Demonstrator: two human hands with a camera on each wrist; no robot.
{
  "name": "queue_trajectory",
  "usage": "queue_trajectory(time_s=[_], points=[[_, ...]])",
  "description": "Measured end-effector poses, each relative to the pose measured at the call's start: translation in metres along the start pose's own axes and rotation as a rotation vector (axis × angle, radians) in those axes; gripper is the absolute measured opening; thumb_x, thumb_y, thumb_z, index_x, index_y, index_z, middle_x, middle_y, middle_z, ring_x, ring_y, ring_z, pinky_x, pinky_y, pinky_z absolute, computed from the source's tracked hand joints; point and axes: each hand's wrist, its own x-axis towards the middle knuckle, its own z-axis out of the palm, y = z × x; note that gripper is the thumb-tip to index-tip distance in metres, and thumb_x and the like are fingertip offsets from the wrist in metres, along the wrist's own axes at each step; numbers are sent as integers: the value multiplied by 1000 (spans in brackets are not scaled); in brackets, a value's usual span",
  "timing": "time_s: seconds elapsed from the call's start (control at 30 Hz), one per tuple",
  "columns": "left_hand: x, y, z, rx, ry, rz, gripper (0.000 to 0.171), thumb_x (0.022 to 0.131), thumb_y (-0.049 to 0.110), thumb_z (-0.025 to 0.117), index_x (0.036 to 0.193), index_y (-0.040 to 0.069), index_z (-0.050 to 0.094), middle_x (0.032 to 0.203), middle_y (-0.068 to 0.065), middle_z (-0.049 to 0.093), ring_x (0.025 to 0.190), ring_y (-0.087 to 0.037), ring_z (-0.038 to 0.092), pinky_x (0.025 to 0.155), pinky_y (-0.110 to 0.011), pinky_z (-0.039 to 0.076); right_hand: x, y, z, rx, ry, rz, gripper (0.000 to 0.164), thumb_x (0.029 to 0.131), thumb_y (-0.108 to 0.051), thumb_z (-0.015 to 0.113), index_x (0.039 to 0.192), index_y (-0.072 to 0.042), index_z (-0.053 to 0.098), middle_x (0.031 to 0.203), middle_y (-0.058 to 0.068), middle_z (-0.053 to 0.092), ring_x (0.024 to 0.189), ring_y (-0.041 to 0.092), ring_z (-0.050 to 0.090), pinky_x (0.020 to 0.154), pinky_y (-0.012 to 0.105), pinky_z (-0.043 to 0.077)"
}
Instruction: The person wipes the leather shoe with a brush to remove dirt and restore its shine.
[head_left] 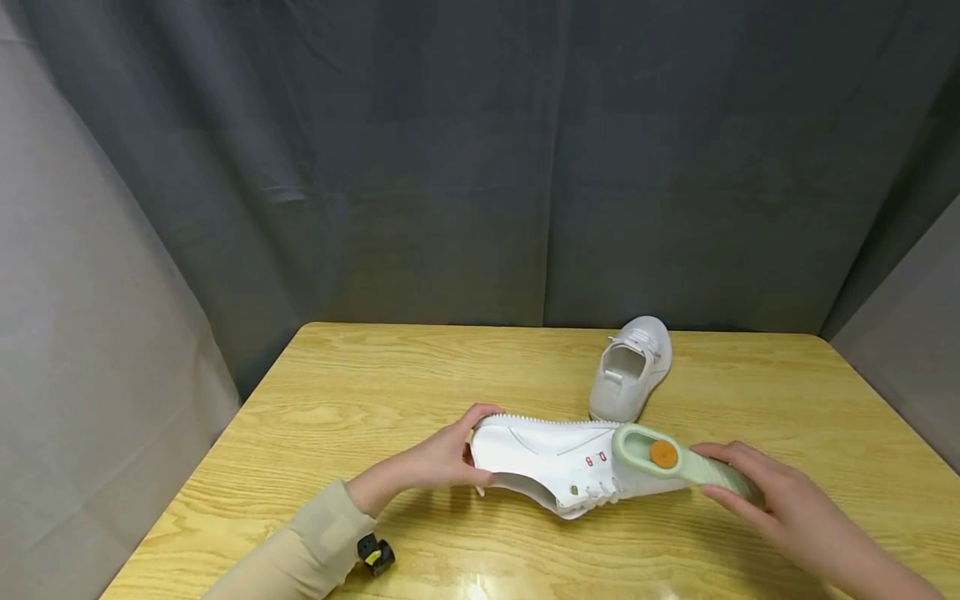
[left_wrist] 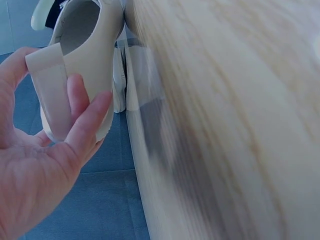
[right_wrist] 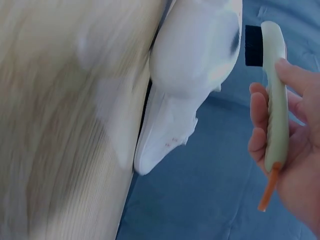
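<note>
A white lace-up shoe (head_left: pixel 525 450), with small red letters on its side, is tilted with that side up and its opening toward me. My left hand (head_left: pixel 450 454) grips it at the heel; in the left wrist view the fingers (left_wrist: pixel 85 122) curl around the heel and its tab (left_wrist: pixel 50 90). A pale green brush (head_left: pixel 723 477) with an orange button (head_left: pixel 663 454) is held by its handle in my right hand (head_left: pixel 780 500). Its head overlaps the shoe's front in the head view. In the right wrist view its black bristles (right_wrist: pixel 254 46) face the toe (right_wrist: pixel 195 55) across a small gap.
A second white shoe (head_left: pixel 622 387) stands upright behind the held one, toe pointing away. Both are at a wood-grain table (head_left: pixel 375 367). A dark grey curtain (head_left: pixel 450 167) hangs behind the table's far edge, with paler cloth (head_left: pixel 90 292) at the left.
</note>
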Motion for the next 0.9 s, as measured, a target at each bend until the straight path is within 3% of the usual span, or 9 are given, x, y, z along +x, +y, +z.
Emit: queue_trajectory(time_s=[0.17,0.4,0.63,0.8,0.9], points=[[0,0,0,-6,0,-2,78,82,7,77,143,18,30,127,-8,45,96,-17,54,75,-25,51,0,-11,7,56,-42,-87,55,74,-3,82,122,-22,62,104,-16,60,84,0,54,66,12,41],[0,0,0,0,-2,-3,78,82,7,76,144,18,30,128,-7,45,97,-16,54,77,-25,50,-3,-16,10,46,-128,-25,46,80,-17,80,120,-29,62,106,-15,60,85,0,53,62,21,45],[0,0,0,11,-2,-4,78,82,7,77,144,16,30,128,-6,45,99,-17,53,77,-25,50,-7,2,3,13,-59,29,49,77,-10,81,120,-26,63,106,-17,61,88,0,56,70,11,42],[0,-1,0,7,1,-7,78,82,6,77,144,15,30,127,-6,45,99,-17,52,77,-25,50,-12,24,-9,-50,-10,164,43,79,-9,80,118,-15,63,106,-2,64,84,-2,53,64,15,42],[0,-1,0,7,2,-8,79,82,7,77,144,12,29,127,-7,45,99,-17,53,76,-25,50,-12,29,-14,-75,18,197,42,79,-8,80,117,-10,63,105,5,64,83,-2,51,62,14,40]])
